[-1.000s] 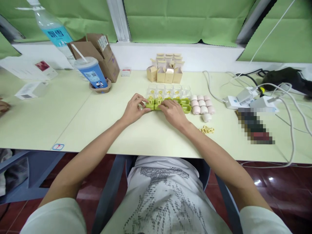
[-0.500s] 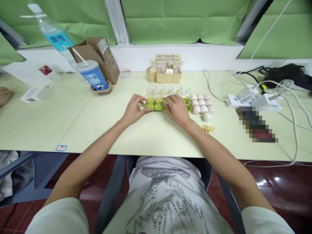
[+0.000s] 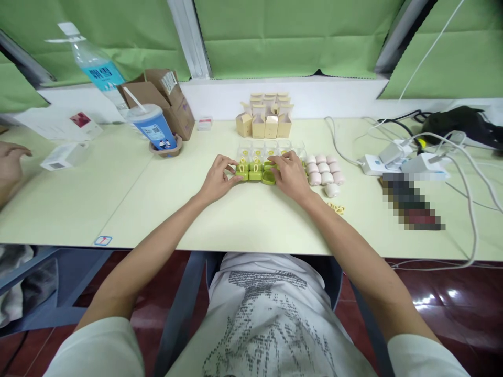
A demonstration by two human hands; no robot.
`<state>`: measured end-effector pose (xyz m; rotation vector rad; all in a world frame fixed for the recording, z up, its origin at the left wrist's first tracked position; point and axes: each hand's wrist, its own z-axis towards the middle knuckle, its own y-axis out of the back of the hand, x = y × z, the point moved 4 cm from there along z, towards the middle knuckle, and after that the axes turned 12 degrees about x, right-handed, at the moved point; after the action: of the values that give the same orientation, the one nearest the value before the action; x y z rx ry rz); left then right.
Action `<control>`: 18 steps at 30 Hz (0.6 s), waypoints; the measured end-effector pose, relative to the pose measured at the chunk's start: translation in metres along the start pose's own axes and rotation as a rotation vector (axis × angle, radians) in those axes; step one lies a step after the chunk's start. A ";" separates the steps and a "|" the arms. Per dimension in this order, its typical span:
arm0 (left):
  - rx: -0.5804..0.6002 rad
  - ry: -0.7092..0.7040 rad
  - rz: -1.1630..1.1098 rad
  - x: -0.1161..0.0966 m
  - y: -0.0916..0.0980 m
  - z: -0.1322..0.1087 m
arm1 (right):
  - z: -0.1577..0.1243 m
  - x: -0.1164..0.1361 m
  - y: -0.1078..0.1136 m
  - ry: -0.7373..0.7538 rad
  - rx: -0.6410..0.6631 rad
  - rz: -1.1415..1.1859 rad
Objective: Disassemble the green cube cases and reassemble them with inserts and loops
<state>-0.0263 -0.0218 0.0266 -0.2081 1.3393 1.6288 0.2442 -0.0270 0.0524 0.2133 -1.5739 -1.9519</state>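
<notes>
Sitting between left hand (image 3: 216, 179) and right hand (image 3: 291, 177), green cases (image 3: 255, 176)

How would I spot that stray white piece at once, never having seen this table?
On the pale table, find the person's right hand. To its right sits a block of white and pale-pink rounded pieces. The white piece alone juts out in front, nearest the person.

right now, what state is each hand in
Left hand: partly open, fingertips at the front-left green case.
Right hand: fingers bent by an open green case; grip cannot be told.
</notes>
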 end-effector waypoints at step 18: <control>-0.148 -0.020 0.129 -0.018 0.009 -0.003 | -0.028 0.038 0.040 0.015 0.073 0.084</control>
<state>-0.0254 -0.0335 0.0430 -0.1964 1.2392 1.8359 0.2412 -0.0748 0.0909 0.1879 -1.6201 -1.8268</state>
